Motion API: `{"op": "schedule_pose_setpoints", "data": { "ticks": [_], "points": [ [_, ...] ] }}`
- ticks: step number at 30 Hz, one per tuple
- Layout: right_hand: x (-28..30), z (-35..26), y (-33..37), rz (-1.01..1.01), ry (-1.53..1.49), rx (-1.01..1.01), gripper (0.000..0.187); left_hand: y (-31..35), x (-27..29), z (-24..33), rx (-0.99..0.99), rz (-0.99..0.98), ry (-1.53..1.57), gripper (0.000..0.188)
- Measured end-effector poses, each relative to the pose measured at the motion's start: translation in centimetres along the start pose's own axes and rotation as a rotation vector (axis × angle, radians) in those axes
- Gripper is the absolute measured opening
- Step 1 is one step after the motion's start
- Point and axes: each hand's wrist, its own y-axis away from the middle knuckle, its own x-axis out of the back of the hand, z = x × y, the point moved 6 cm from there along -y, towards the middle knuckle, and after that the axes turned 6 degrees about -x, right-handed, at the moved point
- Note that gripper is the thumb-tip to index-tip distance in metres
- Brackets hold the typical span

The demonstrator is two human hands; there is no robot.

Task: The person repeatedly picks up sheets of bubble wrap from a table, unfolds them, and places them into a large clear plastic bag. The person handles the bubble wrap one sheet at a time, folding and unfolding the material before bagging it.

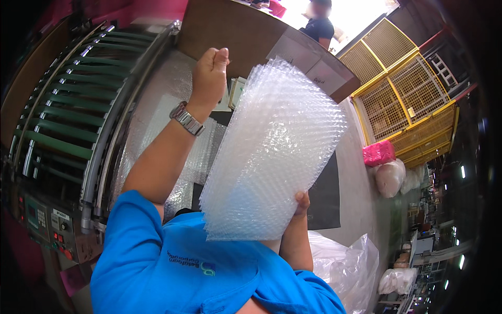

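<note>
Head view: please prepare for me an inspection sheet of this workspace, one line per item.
Surface: clear bubble-wrap sheeting lies beside the green-slatted machine; what it rests on is mostly hidden.
Job's things: stacked bubble-wrap sheets, held before the blue shirt.
Clutter: crumpled clear plastic, lower right; pink package beside bulging plastic bag.
Hands: right hand grips the stack's lower right edge; left hand raised, curled, nothing visible inside.
Cables: nothing seen.
Surroundings: control box, lower left; cardboard box, ahead; yellow mesh cage, right; another person, top.

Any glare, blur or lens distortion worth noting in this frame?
Head view: sharp glints on the bubble-wrap sheets; washed-out white light behind the far person, whose head is blurred; green slats bowing near the dark left rim.
</note>
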Motion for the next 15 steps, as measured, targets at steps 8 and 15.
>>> {"op": "schedule_pose_setpoints", "data": {
  "ticks": [8, 15],
  "points": [
    [-0.8, 0.0, 0.4, 0.035, 0.041, 0.021, 0.073, -0.3, -3.1, 0.9, -0.192, -0.310, -0.446, 0.027],
    [-0.4, -0.6, 0.4, 0.056, 0.052, 0.021, 0.076, -2.2, 0.1, 0.7, 0.103, 0.083, 0.020, 0.022]
  ]
}}
